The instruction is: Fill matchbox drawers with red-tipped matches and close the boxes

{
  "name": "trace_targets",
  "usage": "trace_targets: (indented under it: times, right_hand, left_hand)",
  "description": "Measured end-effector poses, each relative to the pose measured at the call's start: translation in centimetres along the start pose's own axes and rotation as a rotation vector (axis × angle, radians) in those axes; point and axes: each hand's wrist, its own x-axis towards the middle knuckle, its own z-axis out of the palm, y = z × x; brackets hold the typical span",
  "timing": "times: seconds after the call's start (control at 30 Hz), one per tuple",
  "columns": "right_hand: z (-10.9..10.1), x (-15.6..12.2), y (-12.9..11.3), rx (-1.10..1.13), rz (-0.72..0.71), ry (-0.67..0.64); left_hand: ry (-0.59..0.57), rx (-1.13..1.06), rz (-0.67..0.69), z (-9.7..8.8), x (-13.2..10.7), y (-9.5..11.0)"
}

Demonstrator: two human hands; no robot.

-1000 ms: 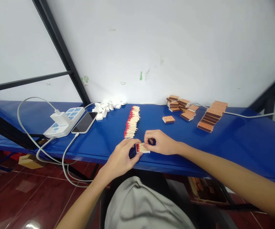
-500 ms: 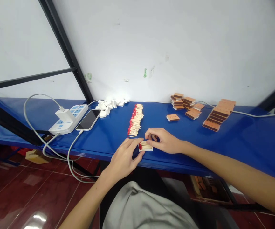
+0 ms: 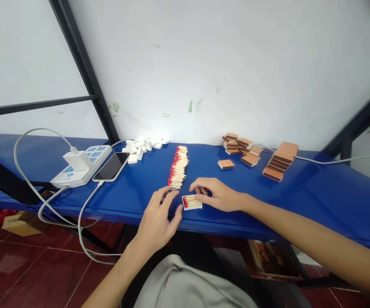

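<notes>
A small white matchbox tray (image 3: 191,208) with red-tipped matches (image 3: 189,200) lying in it rests near the front edge of the blue shelf. My left hand (image 3: 161,214) is just left of the tray, apart from it, thumb and fingers spread with nothing between them. Over the tray's right end is my right hand (image 3: 218,194); its thumb reaches the matches and its bent fingers stay apart from the thumb. Beyond both hands lies a long row of loose matches (image 3: 178,167), heads to the left, with my left fingertips close to its near end.
White empty trays (image 3: 140,147) are heaped at the back left, beside a phone (image 3: 111,167) and a power strip (image 3: 82,169) with white cables. Brown matchbox sleeves (image 3: 244,145) lie at the back right, near a stepped stack of matchboxes (image 3: 280,160). A black frame post (image 3: 82,70) stands left.
My left hand has let go of the tray and moved left, its fingers spreading toward the row of matches. My right hand stays at the tray's right end. The view has shifted slightly.
</notes>
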Motion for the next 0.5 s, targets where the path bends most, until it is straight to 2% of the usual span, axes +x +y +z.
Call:
trace_targets:
  times: [0.1, 0.27, 0.5]
  right_hand:
    - [-0.30, -0.09, -0.24, -0.052, -0.046, -0.048]
    - [-0.45, 0.30, -0.39, -0.168, -0.074, -0.122]
    - [-0.37, 0.62, -0.55, -0.227, -0.071, -0.156]
  left_hand:
    - [0.034, 0.111, -0.025, 0.19, -0.19, -0.21]
    - [-0.030, 0.310, -0.029, 0.63, -0.37, 0.20]
    - [-0.089, 0.386, -0.011, 0.57, -0.29, 0.50]
